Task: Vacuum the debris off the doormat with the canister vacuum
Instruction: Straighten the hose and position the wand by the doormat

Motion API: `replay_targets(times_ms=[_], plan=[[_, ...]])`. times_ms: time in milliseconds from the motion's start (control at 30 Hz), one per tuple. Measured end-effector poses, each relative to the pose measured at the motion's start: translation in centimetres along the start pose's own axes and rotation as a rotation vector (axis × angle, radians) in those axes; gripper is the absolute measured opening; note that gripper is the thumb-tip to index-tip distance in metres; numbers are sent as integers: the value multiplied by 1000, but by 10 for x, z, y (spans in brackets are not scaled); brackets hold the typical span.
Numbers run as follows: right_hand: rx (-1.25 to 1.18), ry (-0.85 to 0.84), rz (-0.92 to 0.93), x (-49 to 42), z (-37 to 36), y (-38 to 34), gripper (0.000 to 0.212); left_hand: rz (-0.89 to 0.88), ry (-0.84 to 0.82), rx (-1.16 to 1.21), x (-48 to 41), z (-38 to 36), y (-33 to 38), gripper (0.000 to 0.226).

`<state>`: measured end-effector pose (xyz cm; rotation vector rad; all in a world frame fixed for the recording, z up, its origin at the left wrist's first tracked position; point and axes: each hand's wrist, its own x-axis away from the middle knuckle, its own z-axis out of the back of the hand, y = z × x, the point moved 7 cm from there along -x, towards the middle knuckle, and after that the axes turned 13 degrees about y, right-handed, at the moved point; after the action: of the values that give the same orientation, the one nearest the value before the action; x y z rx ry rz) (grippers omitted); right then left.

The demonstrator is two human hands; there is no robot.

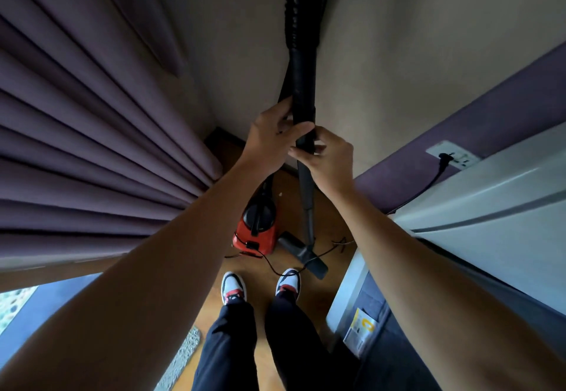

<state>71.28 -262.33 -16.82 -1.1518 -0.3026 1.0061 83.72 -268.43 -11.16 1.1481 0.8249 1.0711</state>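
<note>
In the middle of the frame, the black tube [303,106] was held by both hands, close together. The left hand [269,142] was wrapped round it, and it was pinched just below by the right hand [329,164]. Lower down, the red canister vacuum [257,234] was seen on the wood floor, with the floor head [309,259] beside it. A bit of the grey doormat [183,357] was seen at the bottom, left of the legs.

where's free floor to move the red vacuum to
Bare wood lies between the left shoe and the mat, and behind the canister, beside the tube, toward the wall. Crowded: the cord loops between canister, head and right shoe.
</note>
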Motion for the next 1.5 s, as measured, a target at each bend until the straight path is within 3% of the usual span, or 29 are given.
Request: replay_targets(times_ms=[267,567,800,1200,1367,1500], plan=[[62,-70,40,45,8,24,45,6,-23,-62,40,-12,-32,32],[-1,-459,6,69,-8,26,43,4,79,-94,82,8,-43,39],[-59,-636,58,53,-13,1,47,-21,263,-144,87,25,-13,43],[-204,-806,60,-9,-17,-39,43,10,509,-192,63,35,36,44],[-221,-849,60,-25,-26,-44,42,4,439,-265,47,32,43,41],[-211,-779,82,-34,-36,-41,49,45,460,-240,28,40,38,33]])
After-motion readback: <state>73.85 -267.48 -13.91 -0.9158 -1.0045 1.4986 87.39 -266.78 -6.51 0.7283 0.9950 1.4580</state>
